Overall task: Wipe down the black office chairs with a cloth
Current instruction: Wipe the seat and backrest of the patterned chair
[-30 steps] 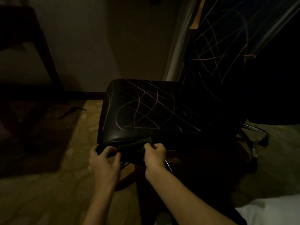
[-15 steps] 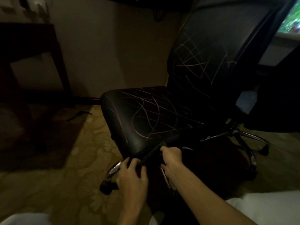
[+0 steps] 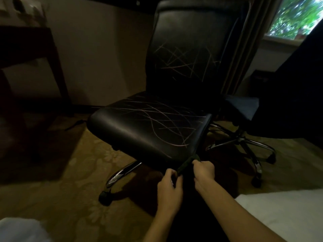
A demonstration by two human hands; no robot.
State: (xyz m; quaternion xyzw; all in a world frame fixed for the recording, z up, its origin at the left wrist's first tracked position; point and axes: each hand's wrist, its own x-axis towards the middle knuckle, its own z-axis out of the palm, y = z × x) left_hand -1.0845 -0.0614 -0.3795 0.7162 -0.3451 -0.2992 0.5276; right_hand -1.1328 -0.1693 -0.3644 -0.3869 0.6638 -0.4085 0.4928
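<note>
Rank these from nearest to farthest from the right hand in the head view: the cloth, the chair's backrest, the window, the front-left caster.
1. cloth: pinched by the right hand at the seat's front corner.
2. front-left caster: on the carpet, lower left.
3. backrest: upright behind the seat.
4. window: far upper right.

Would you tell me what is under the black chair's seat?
Under the seat show a chrome leg, its caster and patterned carpet. The seat hides the centre post.
</note>
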